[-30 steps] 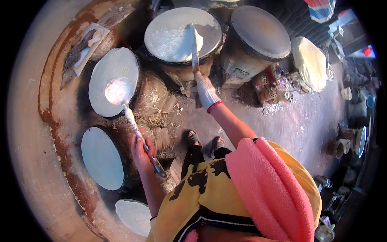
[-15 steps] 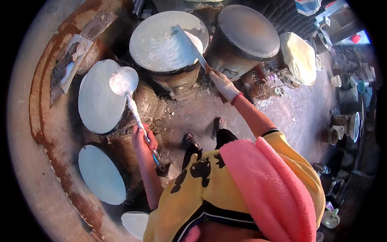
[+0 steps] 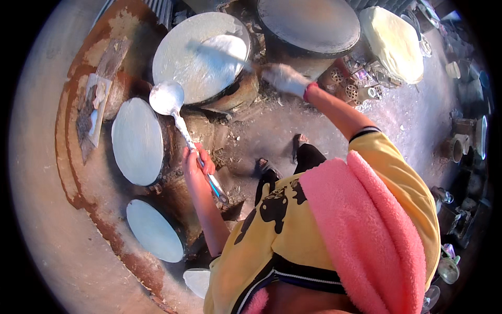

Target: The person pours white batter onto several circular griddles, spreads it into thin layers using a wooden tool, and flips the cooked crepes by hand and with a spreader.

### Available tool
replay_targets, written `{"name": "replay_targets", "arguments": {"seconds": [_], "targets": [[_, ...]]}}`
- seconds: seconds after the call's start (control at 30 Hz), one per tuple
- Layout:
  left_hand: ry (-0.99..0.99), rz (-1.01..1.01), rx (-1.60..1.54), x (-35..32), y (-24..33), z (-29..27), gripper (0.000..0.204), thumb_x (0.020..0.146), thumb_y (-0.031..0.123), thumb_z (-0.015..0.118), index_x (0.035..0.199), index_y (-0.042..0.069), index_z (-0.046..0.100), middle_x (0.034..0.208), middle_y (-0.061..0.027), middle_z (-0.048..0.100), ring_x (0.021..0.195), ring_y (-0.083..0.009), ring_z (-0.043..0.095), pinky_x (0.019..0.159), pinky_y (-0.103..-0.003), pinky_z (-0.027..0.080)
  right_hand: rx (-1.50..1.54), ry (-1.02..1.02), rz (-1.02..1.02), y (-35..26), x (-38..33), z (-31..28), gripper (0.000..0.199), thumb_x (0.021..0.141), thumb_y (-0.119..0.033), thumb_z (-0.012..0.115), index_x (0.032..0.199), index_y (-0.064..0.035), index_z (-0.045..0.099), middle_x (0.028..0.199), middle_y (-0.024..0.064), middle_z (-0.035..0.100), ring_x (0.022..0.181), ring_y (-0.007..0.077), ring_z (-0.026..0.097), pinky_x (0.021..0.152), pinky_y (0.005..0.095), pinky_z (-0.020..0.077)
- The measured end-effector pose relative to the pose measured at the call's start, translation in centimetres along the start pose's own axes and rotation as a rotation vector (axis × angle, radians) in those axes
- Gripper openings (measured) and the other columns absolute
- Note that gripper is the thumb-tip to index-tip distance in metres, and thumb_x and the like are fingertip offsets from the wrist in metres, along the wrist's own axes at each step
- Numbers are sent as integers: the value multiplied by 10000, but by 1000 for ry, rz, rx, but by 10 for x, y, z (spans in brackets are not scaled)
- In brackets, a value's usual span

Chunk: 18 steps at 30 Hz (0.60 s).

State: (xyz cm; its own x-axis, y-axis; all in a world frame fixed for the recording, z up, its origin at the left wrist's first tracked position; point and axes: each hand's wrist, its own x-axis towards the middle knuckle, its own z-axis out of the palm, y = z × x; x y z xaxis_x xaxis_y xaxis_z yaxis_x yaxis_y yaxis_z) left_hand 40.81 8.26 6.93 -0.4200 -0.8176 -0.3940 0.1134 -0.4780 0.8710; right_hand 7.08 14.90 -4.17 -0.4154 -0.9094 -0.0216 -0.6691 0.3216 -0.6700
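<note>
My left hand (image 3: 198, 161) is closed around the handle of a metal ladle (image 3: 167, 98). The ladle's bowl, coated in white batter, overlaps the near-left edge of a large round griddle (image 3: 178, 78) in the picture. Pale batter covers that griddle, with a thicker, brighter white patch towards its right. My right hand (image 3: 285, 78), in a whitish work glove with a red band at the wrist, grips a long flat scraper (image 3: 230, 56) by its end. The scraper's blade, smeared by motion, reaches across the bright batter patch.
To the right of the batter griddle stands a dark round griddle (image 3: 308, 23). Beyond it lies a stack of pale yellow round sheets (image 3: 393, 44). Coated griddles (image 3: 137, 141) curve along my left. Perforated briquettes (image 3: 351, 93) sit on the floor. Basins and pots line the far right.
The whole view has shifted. The ladle bowl has gone from over the left griddle to the far griddle's near edge. The scraper has swung across the batter, its blade now lying flatter across the view.
</note>
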Motion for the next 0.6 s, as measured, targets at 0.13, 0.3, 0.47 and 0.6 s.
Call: {"name": "replay_targets", "arguments": {"seconds": [0.13,0.3,0.47,0.6], "targets": [[-32,-35,-48,17,-1,8,142,903,132,424,980,50,511,672,-18,464,414,-67,329,389,-230,292,149,-374,183,27,-23,1,419,935,-398,431,1203,-89,523,758,127,624,621,195,595,537,346,488],[-56,-62,-21,54,13,39,188,895,95,422,1046,34,517,689,-11,445,460,-59,337,413,-212,291,147,-179,154,20,40,-26,405,900,-408,475,1040,-41,574,855,210,624,722,338,597,629,407,496],[-175,-116,-80,51,34,32,204,888,69,431,1073,23,503,695,-8,432,477,-55,330,443,-199,291,319,-87,158,33,19,-11,361,907,-373,456,980,-44,586,814,203,621,731,328,611,659,421,481],[-303,-109,56,113,49,30,173,900,69,430,1053,19,492,700,-15,443,482,-53,344,443,-201,301,60,166,-1,-36,74,-29,253,911,-268,449,1014,-76,578,803,181,625,762,357,614,667,438,498]]}}
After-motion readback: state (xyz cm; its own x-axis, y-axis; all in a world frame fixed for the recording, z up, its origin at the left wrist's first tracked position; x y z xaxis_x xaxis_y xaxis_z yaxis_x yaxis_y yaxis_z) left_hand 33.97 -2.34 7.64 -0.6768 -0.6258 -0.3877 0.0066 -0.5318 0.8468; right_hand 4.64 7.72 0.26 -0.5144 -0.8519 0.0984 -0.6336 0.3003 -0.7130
